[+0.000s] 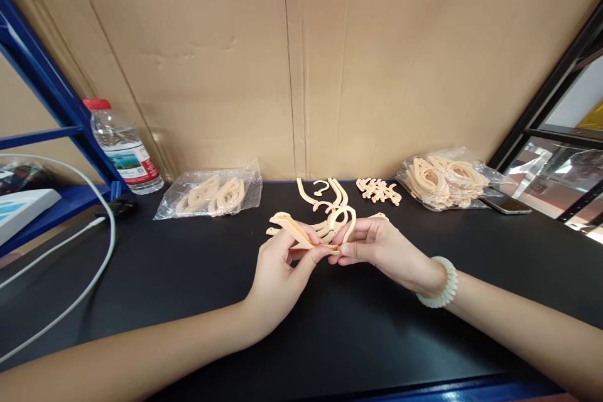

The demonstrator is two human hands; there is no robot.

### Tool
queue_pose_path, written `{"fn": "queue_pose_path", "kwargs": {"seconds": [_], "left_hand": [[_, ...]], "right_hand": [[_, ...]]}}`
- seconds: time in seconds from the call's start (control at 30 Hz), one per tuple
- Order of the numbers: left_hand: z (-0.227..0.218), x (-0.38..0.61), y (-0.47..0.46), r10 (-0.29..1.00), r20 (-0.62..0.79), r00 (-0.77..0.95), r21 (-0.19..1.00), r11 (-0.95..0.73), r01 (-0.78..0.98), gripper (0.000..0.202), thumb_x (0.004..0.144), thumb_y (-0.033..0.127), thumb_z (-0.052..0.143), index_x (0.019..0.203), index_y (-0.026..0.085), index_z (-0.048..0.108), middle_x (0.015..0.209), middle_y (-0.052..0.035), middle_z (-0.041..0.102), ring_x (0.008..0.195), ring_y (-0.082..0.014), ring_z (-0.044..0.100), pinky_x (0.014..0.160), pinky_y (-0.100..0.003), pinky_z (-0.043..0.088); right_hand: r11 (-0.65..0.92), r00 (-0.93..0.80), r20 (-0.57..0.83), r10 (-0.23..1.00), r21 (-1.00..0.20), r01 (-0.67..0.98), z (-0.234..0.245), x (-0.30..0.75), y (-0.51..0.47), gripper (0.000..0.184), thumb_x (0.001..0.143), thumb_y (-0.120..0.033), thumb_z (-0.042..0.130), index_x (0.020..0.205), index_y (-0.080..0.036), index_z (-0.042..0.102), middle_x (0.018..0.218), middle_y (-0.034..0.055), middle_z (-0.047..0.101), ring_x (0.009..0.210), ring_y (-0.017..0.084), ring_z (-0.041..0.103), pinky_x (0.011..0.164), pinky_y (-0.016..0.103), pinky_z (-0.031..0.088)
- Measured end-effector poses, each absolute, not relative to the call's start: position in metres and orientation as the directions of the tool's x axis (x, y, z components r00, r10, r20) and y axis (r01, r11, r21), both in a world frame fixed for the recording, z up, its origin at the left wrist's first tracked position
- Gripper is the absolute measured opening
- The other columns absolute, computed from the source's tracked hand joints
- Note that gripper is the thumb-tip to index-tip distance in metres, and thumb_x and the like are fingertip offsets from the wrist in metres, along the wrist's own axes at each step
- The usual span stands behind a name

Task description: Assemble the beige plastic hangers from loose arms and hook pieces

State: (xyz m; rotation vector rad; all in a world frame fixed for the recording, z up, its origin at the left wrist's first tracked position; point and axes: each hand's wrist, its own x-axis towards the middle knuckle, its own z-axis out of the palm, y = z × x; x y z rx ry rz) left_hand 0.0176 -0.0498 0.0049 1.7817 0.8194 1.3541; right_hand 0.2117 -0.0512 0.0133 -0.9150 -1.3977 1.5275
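Observation:
My left hand point(279, 273) is closed on a beige plastic hanger arm point(296, 230), which slants up to the left past my fingers. In my right hand point(389, 252), thumb and fingers pinch a beige hanger hook point(352, 225), its curve standing upward. The two pieces meet between my fingertips; the fingers hide how they join. Just behind my hands, loose hanger arms point(337, 193) lie on the black table. A single loose hook point(321, 188) is among them, and a small pile of hooks point(377, 190) lies to the right.
Clear bags of beige hanger parts lie at left point(230, 196) and right point(443, 179). A phone point(507, 203) is beside the right bag. A water bottle point(126, 151) stands at back left, near a white cable point(113, 232). Cardboard point(211, 75) walls off the back.

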Motion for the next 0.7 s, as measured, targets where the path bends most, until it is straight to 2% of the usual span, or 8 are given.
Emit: {"fn": "queue_pose_path", "kwargs": {"seconds": [0.23,0.33,0.5,0.7], "left_hand": [[0.003,0.016,-0.045,0.865,0.438,0.245,0.893,-0.451,-0.006,0.007,0.084,0.022,0.066,0.082,0.020,0.059,0.082,0.0017,0.062,0.080,-0.0151,0.069,0.071,-0.025,0.059],[0.003,0.016,-0.046,0.862,0.443,0.246,0.889,-0.457,0.000,0.007,0.084,0.021,0.066,0.083,0.020,0.059,0.081,0.0024,0.061,0.075,-0.0135,0.069,0.068,-0.024,0.059],[0.005,0.016,-0.049,0.853,0.462,0.243,0.874,-0.485,0.041,0.006,0.083,0.021,0.066,0.082,0.020,0.061,0.087,0.0012,0.063,0.078,-0.0139,0.070,0.071,-0.023,0.059],[0.004,0.016,-0.048,0.851,0.458,0.256,0.867,-0.491,0.080,0.005,0.084,0.021,0.065,0.081,0.020,0.061,0.086,0.0013,0.066,0.074,-0.0137,0.071,0.069,-0.023,0.060]], "right_hand": [[-0.034,-0.410,-0.004,0.912,-0.997,-0.067,0.011,0.217,-0.048,0.025,0.077,-0.035,0.077,0.090,-0.015,0.069,0.104,0.0091,0.073,0.097,0.022,0.070,0.085,0.034,0.057],[-0.040,-0.411,-0.022,0.911,-0.999,-0.036,0.012,0.219,-0.047,0.027,0.076,-0.036,0.078,0.092,-0.016,0.069,0.102,0.0089,0.073,0.098,0.023,0.070,0.086,0.035,0.057],[-0.034,-0.442,-0.023,0.897,-0.999,-0.018,0.014,0.223,-0.044,0.022,0.080,-0.035,0.075,0.092,-0.018,0.071,0.100,0.0052,0.073,0.102,0.020,0.067,0.082,0.031,0.058],[-0.102,-0.461,-0.063,0.885,-0.993,-0.059,0.013,0.220,-0.046,0.022,0.079,-0.031,0.076,0.093,-0.015,0.071,0.100,0.0073,0.073,0.097,0.020,0.069,0.083,0.030,0.058]]}}
